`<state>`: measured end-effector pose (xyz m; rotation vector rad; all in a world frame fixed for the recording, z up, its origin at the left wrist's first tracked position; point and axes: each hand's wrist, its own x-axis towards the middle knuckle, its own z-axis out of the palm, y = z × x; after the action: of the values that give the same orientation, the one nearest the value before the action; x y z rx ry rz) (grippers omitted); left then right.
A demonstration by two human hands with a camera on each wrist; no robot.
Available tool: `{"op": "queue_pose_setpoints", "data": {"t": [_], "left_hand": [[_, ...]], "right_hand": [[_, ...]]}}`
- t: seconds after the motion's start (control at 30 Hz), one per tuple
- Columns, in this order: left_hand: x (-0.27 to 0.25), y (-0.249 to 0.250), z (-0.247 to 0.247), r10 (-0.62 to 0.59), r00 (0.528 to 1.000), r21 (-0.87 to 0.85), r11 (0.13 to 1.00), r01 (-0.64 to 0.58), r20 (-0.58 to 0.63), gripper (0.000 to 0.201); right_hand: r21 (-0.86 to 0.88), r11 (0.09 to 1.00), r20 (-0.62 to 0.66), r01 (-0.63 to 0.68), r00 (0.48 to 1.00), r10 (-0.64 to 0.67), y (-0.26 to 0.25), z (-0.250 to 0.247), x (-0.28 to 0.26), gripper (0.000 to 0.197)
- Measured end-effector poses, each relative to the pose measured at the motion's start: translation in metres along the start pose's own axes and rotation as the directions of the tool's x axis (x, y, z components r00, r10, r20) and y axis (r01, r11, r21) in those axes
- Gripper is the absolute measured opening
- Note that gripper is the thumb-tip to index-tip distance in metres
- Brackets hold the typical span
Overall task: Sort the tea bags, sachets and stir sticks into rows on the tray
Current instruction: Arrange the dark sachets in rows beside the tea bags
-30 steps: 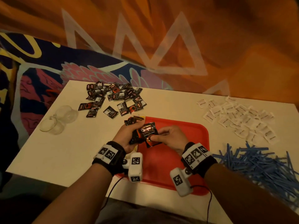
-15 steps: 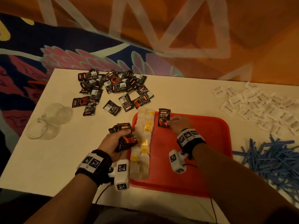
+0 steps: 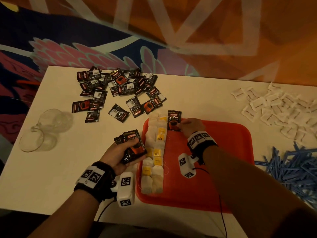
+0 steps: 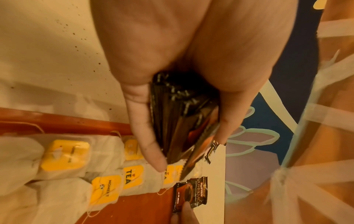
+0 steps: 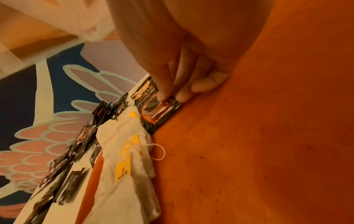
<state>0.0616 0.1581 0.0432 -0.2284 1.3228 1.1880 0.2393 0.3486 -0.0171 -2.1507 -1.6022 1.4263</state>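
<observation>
The black coffee sachets (image 3: pixel 118 86) look like glossy, crinkly foil-type film, while the tea bags (image 3: pixel 155 155) are soft matt paper with shiny yellow card tags. Red tray (image 3: pixel 228 152) is smooth plastic, cups (image 3: pixel 46 129) clear plastic, table (image 3: pixel 51 165) matt white.

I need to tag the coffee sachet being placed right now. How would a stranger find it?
Start at the red plastic tray and follow its row of white tea bags with yellow tags to the far end. There one black coffee sachet with a red cup picture lies alone beside the row, the right hand pinching its near corner.
</observation>
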Motion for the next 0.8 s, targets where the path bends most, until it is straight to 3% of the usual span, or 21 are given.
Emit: {"op": "queue_pose_setpoints", "data": {"t": [0.3,0.63,0.7,0.8], "left_hand": [[0.001,-0.003,0.000,0.004,1.000,0.000,1.000,-0.004,-0.012,0.028],[0.002,-0.007,0.007,0.025,1.000,0.048,0.999,-0.024,-0.010,0.026],[0.002,-0.008,0.013,0.036,0.999,0.074,0.997,-0.036,-0.004,0.024],[0.003,-0.010,0.024,0.050,0.999,0.108,0.993,-0.051,0.011,0.037]], "right_hand": [[-0.049,0.999,0.007,0.009,1.000,-0.008,0.000,0.000,0.003,0.023],[0.012,1.000,0.000,0.011,1.000,-0.011,0.004,-0.008,-0.004,0.027],[0.010,0.999,-0.005,0.032,0.999,-0.032,0.006,-0.013,-0.009,0.029],[0.088,0.990,0.051,0.109,0.992,-0.113,0.009,-0.014,-0.027,0.024]]}}
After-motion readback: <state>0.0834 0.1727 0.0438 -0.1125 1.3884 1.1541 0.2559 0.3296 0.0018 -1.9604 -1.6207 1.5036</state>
